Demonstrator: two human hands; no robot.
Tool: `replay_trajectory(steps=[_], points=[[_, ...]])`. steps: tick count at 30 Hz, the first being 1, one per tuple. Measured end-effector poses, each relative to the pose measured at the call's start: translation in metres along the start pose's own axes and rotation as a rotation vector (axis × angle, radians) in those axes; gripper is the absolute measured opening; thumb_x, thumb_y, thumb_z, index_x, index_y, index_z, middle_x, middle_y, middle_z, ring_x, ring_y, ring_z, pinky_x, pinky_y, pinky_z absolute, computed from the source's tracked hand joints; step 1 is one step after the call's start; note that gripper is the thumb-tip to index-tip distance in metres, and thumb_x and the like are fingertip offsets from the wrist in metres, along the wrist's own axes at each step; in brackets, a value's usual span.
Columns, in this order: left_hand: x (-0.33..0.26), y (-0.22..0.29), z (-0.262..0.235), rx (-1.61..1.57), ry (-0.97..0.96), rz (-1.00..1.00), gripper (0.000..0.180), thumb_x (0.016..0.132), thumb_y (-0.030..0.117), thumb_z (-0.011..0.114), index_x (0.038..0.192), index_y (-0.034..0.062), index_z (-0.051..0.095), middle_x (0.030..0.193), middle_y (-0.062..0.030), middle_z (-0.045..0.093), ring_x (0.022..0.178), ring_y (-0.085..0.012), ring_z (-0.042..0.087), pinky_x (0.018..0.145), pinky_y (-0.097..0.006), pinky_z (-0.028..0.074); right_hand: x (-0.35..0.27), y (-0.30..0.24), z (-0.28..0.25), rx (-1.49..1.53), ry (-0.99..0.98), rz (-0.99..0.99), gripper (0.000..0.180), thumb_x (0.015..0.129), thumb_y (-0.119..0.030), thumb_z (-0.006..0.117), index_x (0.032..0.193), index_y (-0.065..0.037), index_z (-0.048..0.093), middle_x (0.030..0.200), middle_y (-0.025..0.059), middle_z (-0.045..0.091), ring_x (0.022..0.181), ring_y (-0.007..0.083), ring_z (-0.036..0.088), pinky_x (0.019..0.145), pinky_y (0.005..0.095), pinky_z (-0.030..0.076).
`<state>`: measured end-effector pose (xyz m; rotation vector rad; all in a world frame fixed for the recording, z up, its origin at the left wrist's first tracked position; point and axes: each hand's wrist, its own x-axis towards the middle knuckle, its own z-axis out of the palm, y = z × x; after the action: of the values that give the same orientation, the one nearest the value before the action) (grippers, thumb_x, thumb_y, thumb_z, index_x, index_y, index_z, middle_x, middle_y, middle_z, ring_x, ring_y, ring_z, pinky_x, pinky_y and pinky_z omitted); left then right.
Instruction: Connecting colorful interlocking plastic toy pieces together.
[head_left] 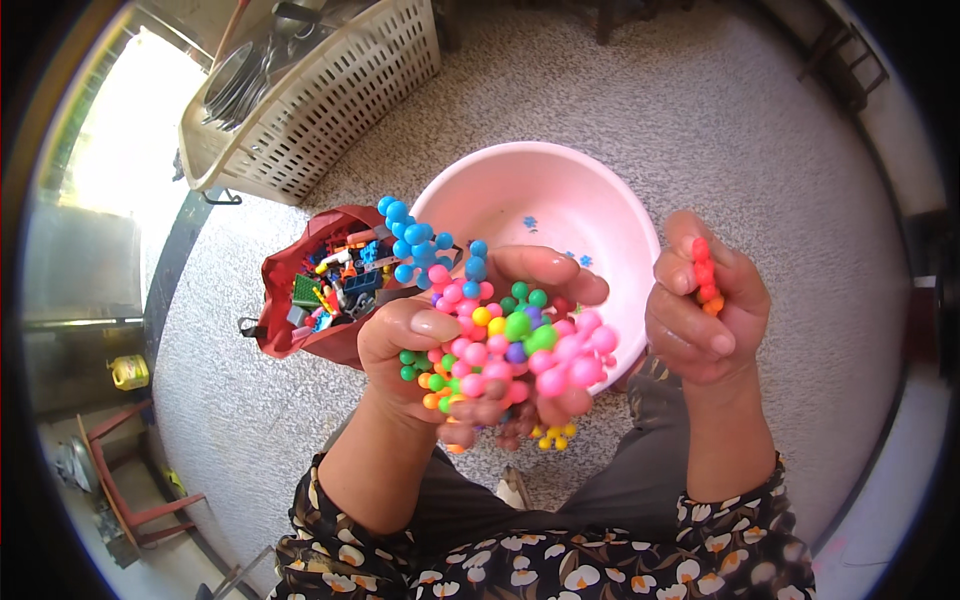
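Observation:
My left hand point(393, 362) is curled around a big bunch of linked ball-shaped toy pieces point(530, 340), held over the near side of a pink basin point(610, 195). Pink, green, yellow, orange, brown and purple balls fill the palm, and a string of blue ball pieces point(412, 240) sticks up past the thumb. Raised to the right of the basin, my right hand point(708, 320) pinches a small red and orange ball piece point(704, 272). A few small blue pieces point(530, 222) lie on the basin's bottom; the bunch hides its near part.
Left of the basin stands a red cloth bag point(278, 280) full of mixed small toys point(345, 275). Farther back is a cream slatted basket point(330, 100) with metal pans point(235, 88). A wooden chair frame point(112, 470) and a yellow container point(128, 372) are at the far left.

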<state>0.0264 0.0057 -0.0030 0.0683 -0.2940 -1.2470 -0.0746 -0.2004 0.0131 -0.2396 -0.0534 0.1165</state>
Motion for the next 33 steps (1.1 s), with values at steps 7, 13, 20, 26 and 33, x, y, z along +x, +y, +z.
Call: replay_trajectory(steps=[7,13,20,26,33], points=[[0.0,0.002,-0.004,-0.123,-0.156,-0.049,0.07,0.087,0.028,0.042,0.142,0.0105,0.001,0.146,-0.0169,0.013,0.103,-0.0591,0.043,0.074,-0.052,0.053,-0.001,0.011,0.006,-0.172,0.232,0.056,0.03,0.083,-0.005,0.045,0.109,0.01,0.047,0.075,0.0143,0.06,0.041,0.0122,0.048,0.035,0.0197,0.036],[0.006,-0.009,0.014,-0.255,0.151,0.128,0.069,0.088,0.029,0.039,0.142,0.0107,0.0,0.143,-0.0252,0.012,0.103,-0.0562,0.046,0.085,-0.061,0.041,0.006,0.021,0.006,-0.447,0.425,0.194,0.036,0.08,-0.005,0.049,0.112,0.012,0.051,0.066,0.0089,0.056,0.042,0.0099,0.046,0.036,0.0194,0.033],[0.003,-0.006,0.008,-0.279,0.156,0.087,0.073,0.088,0.053,0.037,0.141,0.0106,0.008,0.14,-0.0273,0.02,0.105,-0.0549,0.045,0.082,-0.063,0.043,0.008,0.018,0.008,-0.666,0.494,0.336,0.037,0.078,-0.003,0.05,0.111,0.011,0.053,0.065,0.0087,0.055,0.042,0.0091,0.045,0.036,0.0194,0.033],[-0.008,-0.01,0.005,0.129,0.169,0.079,0.09,0.072,0.022,0.072,0.139,0.0107,0.014,0.136,-0.0236,0.03,0.11,-0.0461,0.047,0.09,-0.061,0.038,0.008,0.02,0.005,-0.565,0.448,0.376,0.035,0.077,0.001,0.048,0.11,0.007,0.054,0.071,0.0091,0.058,0.044,0.0079,0.047,0.037,0.0185,0.036],[0.004,-0.008,0.023,0.379,0.435,0.031,0.097,0.059,-0.012,0.074,0.138,0.0022,0.021,0.126,-0.0158,0.044,0.109,-0.0247,0.051,0.086,-0.038,0.049,0.007,0.03,0.004,-0.523,0.509,0.031,0.022,0.081,-0.007,0.06,0.098,0.005,0.056,0.088,0.0141,0.064,0.055,0.0113,0.057,0.043,0.0191,0.043]])
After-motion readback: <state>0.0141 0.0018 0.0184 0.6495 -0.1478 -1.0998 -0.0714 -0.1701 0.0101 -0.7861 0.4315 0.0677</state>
